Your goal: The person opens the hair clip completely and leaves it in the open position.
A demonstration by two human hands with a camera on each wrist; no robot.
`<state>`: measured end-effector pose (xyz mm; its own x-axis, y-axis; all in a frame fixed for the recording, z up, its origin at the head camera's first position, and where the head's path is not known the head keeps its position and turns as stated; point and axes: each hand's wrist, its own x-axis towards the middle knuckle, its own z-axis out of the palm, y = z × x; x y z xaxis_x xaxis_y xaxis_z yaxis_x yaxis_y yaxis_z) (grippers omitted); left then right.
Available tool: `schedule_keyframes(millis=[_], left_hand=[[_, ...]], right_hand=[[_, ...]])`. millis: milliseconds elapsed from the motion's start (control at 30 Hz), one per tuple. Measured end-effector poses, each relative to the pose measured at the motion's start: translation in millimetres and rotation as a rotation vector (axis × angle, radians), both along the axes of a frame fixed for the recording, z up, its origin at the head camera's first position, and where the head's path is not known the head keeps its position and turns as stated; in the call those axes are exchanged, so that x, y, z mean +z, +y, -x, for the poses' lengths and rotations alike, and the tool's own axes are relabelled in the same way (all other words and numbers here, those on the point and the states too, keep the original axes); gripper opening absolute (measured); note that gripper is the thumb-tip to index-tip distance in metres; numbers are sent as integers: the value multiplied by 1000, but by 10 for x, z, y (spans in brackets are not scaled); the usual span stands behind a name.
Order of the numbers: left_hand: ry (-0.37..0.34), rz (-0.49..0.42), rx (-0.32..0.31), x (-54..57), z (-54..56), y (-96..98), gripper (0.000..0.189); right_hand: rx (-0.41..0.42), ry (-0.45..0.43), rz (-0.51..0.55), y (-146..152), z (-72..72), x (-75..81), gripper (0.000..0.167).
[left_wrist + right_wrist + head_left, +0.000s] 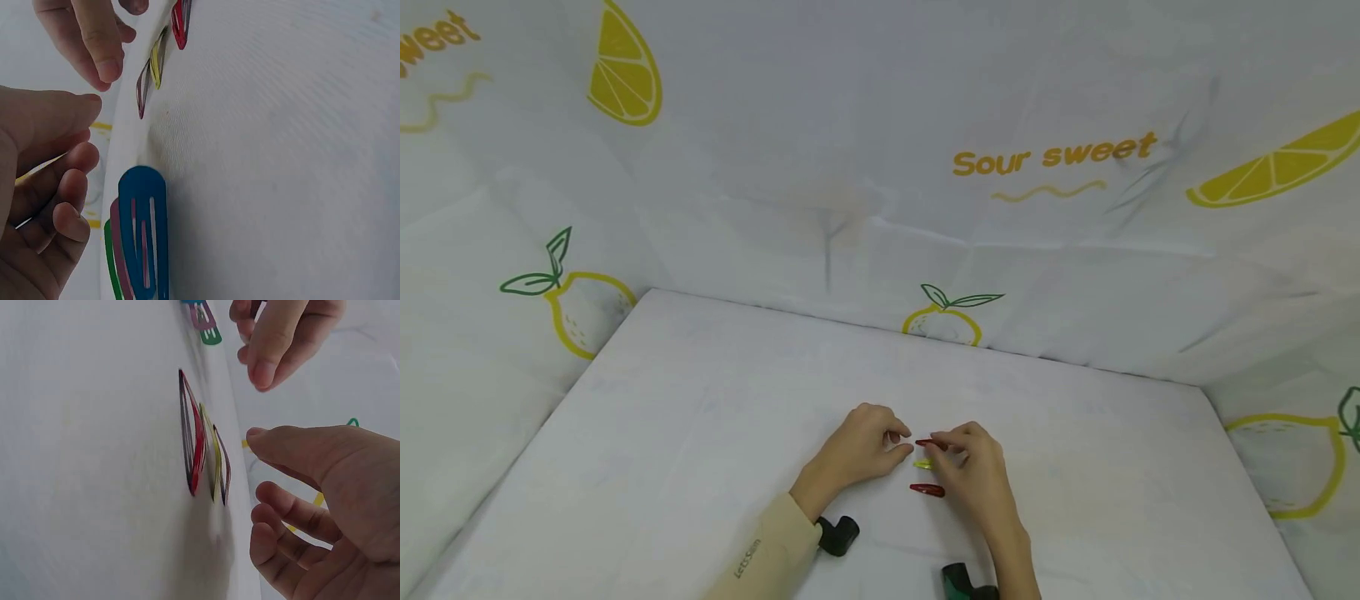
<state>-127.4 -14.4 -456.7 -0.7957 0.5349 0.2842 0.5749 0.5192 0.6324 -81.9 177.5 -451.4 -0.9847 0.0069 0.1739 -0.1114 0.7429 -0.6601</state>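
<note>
Three snap hair clips lie in a row between the hands: a red clip point(927, 490) nearest, a yellow clip point(922, 464) in the middle and a dark red clip point(919, 442) farthest. Seen edge-on in the right wrist view, the red clip point(197, 453) has its layers spread apart. My right hand point(977, 471) hovers at their right end, thumb and fingers parted and holding nothing. To their left is my left hand point(861, 442), fingers loosely bent, also holding nothing. Beside it are a blue clip point(160, 212), a pink clip point(115, 219) and a green clip point(109, 250), hidden in the head view.
All the clips lie on a white-covered table point(700, 400). A white cloth with lemon prints point(850, 167) hangs at its back and sides. Black wrist devices show below the left sleeve point(838, 536) and by the right forearm point(957, 579).
</note>
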Motion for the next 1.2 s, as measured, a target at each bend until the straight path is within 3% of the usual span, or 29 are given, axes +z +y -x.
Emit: schedule_keyframes(millis=[200,400,700,967,1200], left_hand=[[-62,125,12,23,74,171,17],[-116,213,27,22,95,247,21],[-121,236,11,-14,102,293,20],[-148,242,15,1,84,332,13],[-89,216,9,-2,76,315,10]], right_hand=[[-20,-98,-14,46,31,-2,19],[-21,-143,-29,60,48,-8,23],[-8,-186,-34,57,58,-18,21],[2,-155,-33,48,61,-52,13],[24,-117,-32,51,52,-51,13]])
